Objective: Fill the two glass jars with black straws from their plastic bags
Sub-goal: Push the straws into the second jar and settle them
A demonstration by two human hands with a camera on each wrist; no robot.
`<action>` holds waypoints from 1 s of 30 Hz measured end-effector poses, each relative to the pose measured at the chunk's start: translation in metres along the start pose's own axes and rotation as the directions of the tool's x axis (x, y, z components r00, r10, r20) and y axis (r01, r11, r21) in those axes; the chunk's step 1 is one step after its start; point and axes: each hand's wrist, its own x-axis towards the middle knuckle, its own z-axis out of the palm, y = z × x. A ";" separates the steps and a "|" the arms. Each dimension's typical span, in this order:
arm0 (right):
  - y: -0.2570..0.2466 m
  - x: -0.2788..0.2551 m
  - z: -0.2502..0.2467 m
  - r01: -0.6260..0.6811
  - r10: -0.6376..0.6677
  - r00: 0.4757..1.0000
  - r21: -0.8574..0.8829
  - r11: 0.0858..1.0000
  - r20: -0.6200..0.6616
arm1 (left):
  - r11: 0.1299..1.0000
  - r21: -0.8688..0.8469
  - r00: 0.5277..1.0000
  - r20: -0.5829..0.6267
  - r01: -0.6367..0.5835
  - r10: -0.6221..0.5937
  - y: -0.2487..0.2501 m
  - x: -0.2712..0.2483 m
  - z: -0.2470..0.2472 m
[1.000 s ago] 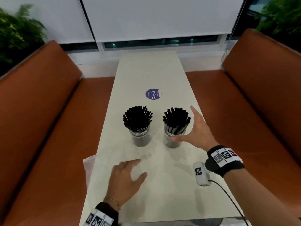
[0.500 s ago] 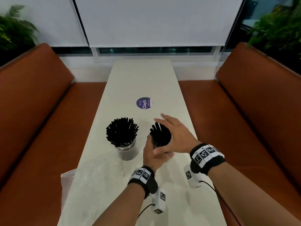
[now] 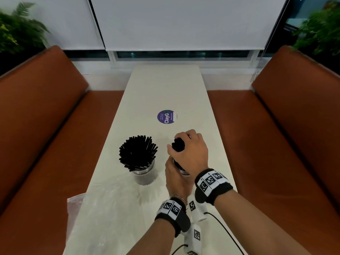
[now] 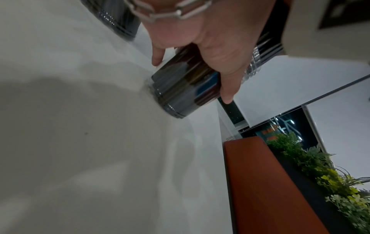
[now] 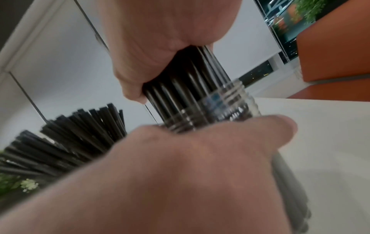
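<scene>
Two glass jars stand on the pale table [image 3: 165, 89]. The left jar [image 3: 144, 173] holds a fanned bunch of black straws [image 3: 138, 153], untouched. My left hand [image 3: 176, 179] wraps round the right jar [image 4: 180, 88] low on its wall; thumb and fingers curl on the glass. Above it, my right hand [image 3: 189, 153] grips the bundle of black straws [image 3: 178, 145] that stands in that jar, squeezing them together near their tops. In the right wrist view the straws [image 5: 180, 79] run from my fist down into the jar's threaded mouth [image 5: 226, 101].
A crumpled clear plastic bag [image 3: 75, 203] hangs over the table's near left edge. A purple round sticker [image 3: 166, 116] lies further up the table. Orange benches [image 3: 46, 135] flank both sides, with plants [image 3: 16, 34] behind them.
My left hand left the tabletop and took hold of the right jar. My right hand went from open beside the jar to closed round its straws, bunching them tight.
</scene>
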 end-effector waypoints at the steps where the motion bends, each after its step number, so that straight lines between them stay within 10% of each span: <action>1: 0.000 0.000 0.002 -0.001 0.001 1.000 -0.023 1.000 0.009 | 1.000 0.012 1.000 -0.008 -0.002 0.002 0.001 0.000 0.000; 14: -0.001 -0.001 -0.005 -0.025 0.029 0.996 -0.052 0.998 0.087 | 0.995 0.074 0.997 -0.029 -0.073 0.076 -0.002 -0.002 0.004; 23: -0.005 -0.003 -0.021 -0.045 0.051 0.995 -0.073 0.996 0.085 | 0.990 0.068 0.992 0.009 0.123 -0.124 -0.017 -0.021 -0.008; 30: -0.038 -0.027 -0.062 0.205 -0.196 0.979 0.201 0.958 -0.062 | 0.984 -0.030 0.974 -0.144 0.174 -0.177 -0.044 -0.042 -0.098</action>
